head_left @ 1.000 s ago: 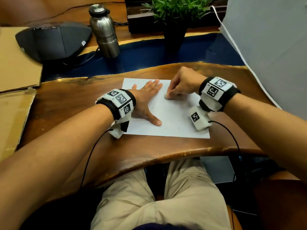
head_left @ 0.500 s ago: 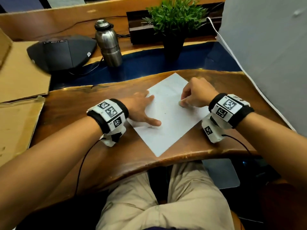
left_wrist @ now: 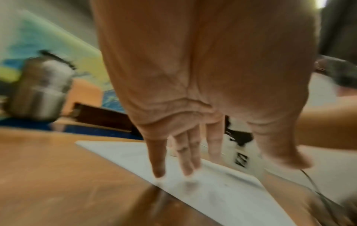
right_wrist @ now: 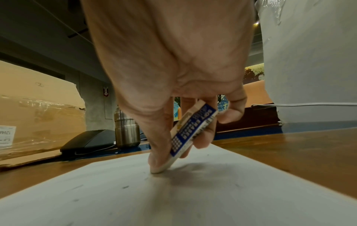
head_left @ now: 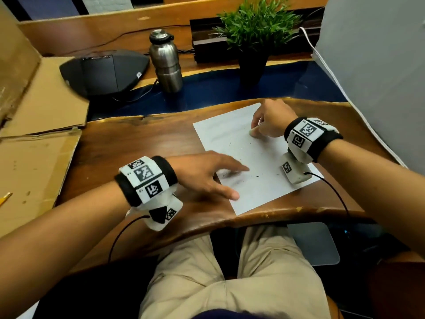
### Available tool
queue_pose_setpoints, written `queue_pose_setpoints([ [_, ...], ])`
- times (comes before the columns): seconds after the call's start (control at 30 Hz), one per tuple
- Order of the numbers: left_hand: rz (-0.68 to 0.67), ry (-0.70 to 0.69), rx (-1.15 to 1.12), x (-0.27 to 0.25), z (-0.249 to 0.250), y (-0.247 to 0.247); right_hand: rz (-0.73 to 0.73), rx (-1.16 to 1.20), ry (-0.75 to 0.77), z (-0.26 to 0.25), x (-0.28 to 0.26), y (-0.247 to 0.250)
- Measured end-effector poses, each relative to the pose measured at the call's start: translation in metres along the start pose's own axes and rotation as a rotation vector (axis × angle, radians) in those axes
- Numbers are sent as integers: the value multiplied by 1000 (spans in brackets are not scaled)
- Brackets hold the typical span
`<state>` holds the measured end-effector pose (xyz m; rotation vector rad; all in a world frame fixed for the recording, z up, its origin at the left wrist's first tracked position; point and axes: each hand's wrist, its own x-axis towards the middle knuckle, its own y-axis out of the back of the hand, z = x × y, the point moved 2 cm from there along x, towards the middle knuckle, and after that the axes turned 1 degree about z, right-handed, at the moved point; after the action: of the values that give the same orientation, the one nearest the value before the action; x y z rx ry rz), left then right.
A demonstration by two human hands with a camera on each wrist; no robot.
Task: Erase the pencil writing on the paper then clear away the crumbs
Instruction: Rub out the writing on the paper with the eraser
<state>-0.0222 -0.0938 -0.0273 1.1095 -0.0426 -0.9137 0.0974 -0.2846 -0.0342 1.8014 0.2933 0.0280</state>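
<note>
A white sheet of paper (head_left: 232,137) lies skewed on the wooden desk (head_left: 142,143), with small dark eraser crumbs (head_left: 257,176) scattered over it. My right hand (head_left: 268,125) pinches a white eraser in a blue sleeve (right_wrist: 190,130) and presses its tip onto the paper (right_wrist: 173,195) near the far corner. My left hand (head_left: 213,178) lies flat with straight fingers (left_wrist: 185,159) over the paper's near left edge (left_wrist: 222,191). The left wrist view is blurred by motion. No pencil writing is legible on the sheet.
A steel bottle (head_left: 166,63), a dark speaker-like device (head_left: 103,70) and a potted plant (head_left: 255,35) stand behind the paper. Flattened cardboard (head_left: 34,143) lies at the left, with a pencil tip (head_left: 5,198) on it. A grey panel (head_left: 377,65) rises at the right.
The paper has turned and shifted right. My left hand slid from the sheet's middle to its near left edge, fingers still straight. The right hand went along with the eraser.
</note>
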Motion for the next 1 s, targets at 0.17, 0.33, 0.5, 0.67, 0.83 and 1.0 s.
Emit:
queue_pose_setpoints([
  [0.17,311,276,46,23,-57,25,82,89,68,-14,-8,-5],
  [0.33,70,347,141,44,-67,10,-25,205,165,-45,-13,-18],
  [0.5,50,385,199,50,-69,7,-45,329,25,-47,-1,-27],
  [0.67,47,379,182,53,-70,7,-126,317,135,-64,-19,-38],
  [0.83,49,385,178,53,-73,6,-81,369,57,-58,-5,-31],
  [1.0,53,382,174,53,-74,7,-183,283,158,-65,-14,-34],
])
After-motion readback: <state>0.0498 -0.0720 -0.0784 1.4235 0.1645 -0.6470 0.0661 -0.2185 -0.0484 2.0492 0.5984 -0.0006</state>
